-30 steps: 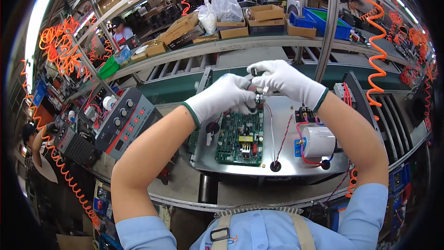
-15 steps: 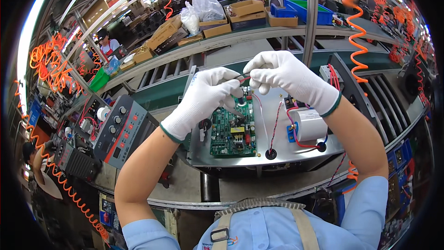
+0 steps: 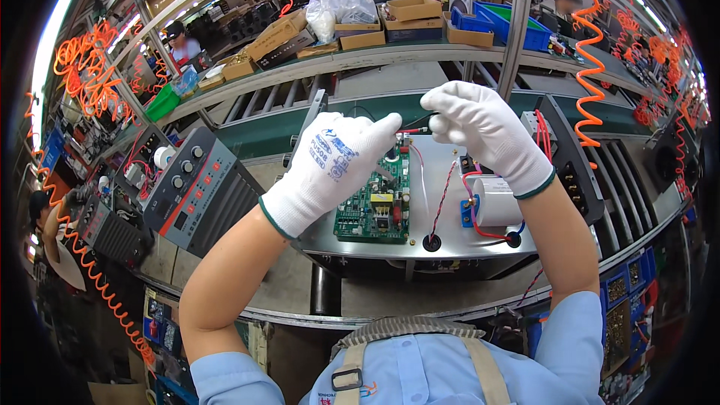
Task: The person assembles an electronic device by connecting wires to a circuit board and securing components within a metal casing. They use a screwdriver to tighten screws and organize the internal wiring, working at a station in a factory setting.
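My left hand [image 3: 330,165], in a white glove, is closed above the left part of an open metal chassis [image 3: 315,236], its thumb pointing right. My right hand [image 3: 484,131], also gloved, pinches a thin black wire [image 3: 417,119] at the fingertips. That wire stretches across the gap to my left hand, whose fingers hide its other end. Just below the gap shows a short red wire [image 3: 411,131]. Under my left hand lies a green circuit board [image 3: 375,217], partly covered by the glove. Right of it stands a white cylindrical capacitor [image 3: 501,202] with red and blue leads.
A grey control panel unit [image 3: 191,187] stands left of the chassis. Cardboard boxes [image 3: 415,10] and a blue bin [image 3: 525,26] sit on the shelf behind. An orange coiled hose [image 3: 589,67] hangs at the right. Rollers [image 3: 634,172] lie beyond the chassis's right side.
My hands have moved apart, opening a gap with the wire across it. My left hand has turned so its back shows. The view has shifted slightly.
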`<action>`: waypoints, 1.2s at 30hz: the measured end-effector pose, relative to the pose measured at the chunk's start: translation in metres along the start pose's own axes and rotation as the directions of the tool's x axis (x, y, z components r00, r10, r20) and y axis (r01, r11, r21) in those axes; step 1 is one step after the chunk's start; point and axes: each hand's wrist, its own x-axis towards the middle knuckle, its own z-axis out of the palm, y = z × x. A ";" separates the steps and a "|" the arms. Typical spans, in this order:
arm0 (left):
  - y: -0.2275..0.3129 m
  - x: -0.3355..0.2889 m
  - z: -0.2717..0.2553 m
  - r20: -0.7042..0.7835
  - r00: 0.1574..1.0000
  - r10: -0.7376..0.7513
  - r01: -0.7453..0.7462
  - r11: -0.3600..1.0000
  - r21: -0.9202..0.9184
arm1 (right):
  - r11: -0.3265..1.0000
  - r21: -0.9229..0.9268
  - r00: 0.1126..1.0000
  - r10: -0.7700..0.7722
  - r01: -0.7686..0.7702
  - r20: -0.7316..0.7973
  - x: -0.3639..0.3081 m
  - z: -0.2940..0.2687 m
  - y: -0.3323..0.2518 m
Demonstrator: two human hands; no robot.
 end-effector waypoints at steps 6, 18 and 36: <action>0.000 -0.013 0.009 -0.253 0.907 -0.336 0.146 0.815 -0.561 | 0.952 0.275 0.984 -0.162 0.137 0.070 -0.014 0.012 0.002; 0.048 -0.020 -0.011 -0.159 0.893 -0.420 0.309 0.832 -0.461 | 0.967 -0.205 0.989 -0.147 0.151 0.031 -0.020 0.027 0.013; 0.039 -0.025 -0.008 -0.171 0.982 -0.078 0.087 0.995 0.047 | 0.986 -0.164 1.000 0.005 -0.004 0.004 -0.029 0.034 0.005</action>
